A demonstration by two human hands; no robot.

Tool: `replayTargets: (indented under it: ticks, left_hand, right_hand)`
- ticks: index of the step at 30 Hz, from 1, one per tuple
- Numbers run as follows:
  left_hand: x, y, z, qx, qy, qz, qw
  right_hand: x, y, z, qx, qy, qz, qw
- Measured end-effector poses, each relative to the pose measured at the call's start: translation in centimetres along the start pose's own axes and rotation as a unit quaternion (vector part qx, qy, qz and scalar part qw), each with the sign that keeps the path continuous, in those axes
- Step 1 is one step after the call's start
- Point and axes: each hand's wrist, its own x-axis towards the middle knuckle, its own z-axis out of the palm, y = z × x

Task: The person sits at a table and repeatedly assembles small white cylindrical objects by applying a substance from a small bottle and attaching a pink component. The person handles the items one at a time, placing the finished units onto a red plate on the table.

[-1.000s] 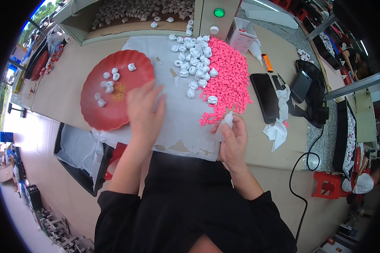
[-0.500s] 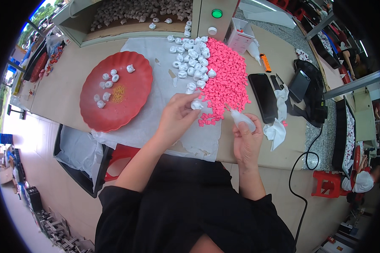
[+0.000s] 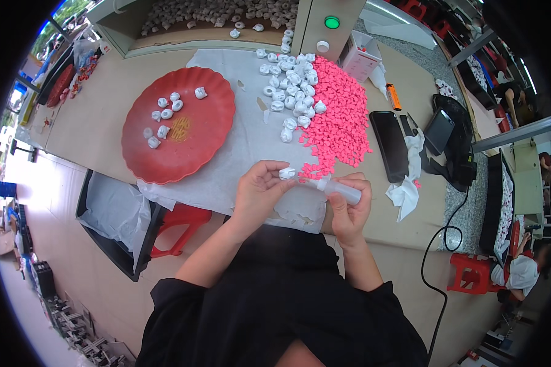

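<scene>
My left hand [image 3: 260,192] is closed, pinching a small white moulded piece [image 3: 286,174] between thumb and fingertips. In my right hand [image 3: 350,211] lies a translucent squeeze bottle [image 3: 344,191], gripped around its body. Its narrow nozzle points left and reaches close to the white piece; whether it touches I cannot tell. Just beyond the hands spreads a heap of tiny pink pieces [image 3: 340,116], with a cluster of white pieces [image 3: 294,85] along its left side. A red scalloped plate [image 3: 208,140] to the left carries several more white pieces.
Behind the work stands an open-fronted cabinet [image 3: 202,43] holding many white pieces. To the right lie a black phone [image 3: 388,145], an orange lighter [image 3: 393,96], crumpled tissue [image 3: 404,199] and a white box [image 3: 359,56]. A black lined tray [image 3: 119,220] sits lower left, beside a red stool [image 3: 180,227].
My hands have come closer together and nearer to me. The bottle has tipped from pointing up-left to lying nearly level, its nozzle now at the white piece.
</scene>
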Motion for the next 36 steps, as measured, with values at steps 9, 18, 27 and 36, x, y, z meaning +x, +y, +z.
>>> replayTargets:
  ticks: [9, 18, 27, 36]
  left_hand:
    - [-0.03, -0.45, -0.11, 0.019, 0.003, 0.019, 1.000]
    - [-0.02, -0.50, -0.18, 0.043, 0.001, 0.016, 0.999]
    - [0.02, -0.37, -0.17, 0.035, -0.003, 0.019, 0.999]
    - [0.02, -0.42, -0.23, 0.042, -0.002, 0.009, 0.999]
  right_hand:
    - [-0.09, -0.01, 0.19, -0.032, -0.020, -0.022, 0.999]
    - [0.09, -0.47, 0.36, -0.034, -0.026, -0.020, 0.999]
    - [0.01, 0.01, 0.33, -0.045, -0.031, -0.031, 0.998]
    - [0.07, 0.33, 0.52, -0.078, -0.025, -0.073, 0.994]
